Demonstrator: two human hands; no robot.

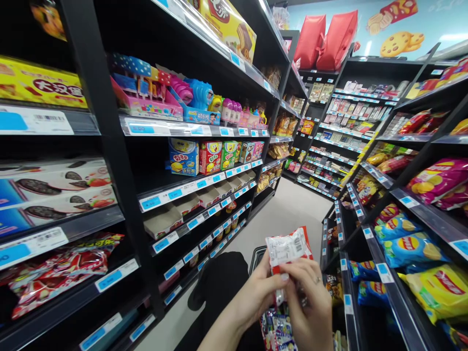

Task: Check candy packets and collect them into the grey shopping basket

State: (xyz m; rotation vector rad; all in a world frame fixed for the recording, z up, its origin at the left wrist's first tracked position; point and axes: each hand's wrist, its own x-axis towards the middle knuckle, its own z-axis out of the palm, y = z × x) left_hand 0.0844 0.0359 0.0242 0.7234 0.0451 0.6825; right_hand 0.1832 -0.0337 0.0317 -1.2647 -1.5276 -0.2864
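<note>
A small red and white snack packet is held upright low in the middle of the aisle, its white label side facing me. My left hand grips it from the left and my right hand from the right, fingers meeting on its lower half. Directly beneath the hands sits a shopping basket with colourful packets in it, mostly hidden by my hands.
Black shelves line both sides of a narrow aisle: biscuit boxes and toy candies on the left, crisp bags on the right. More shelves close the far end. Pale floor runs between.
</note>
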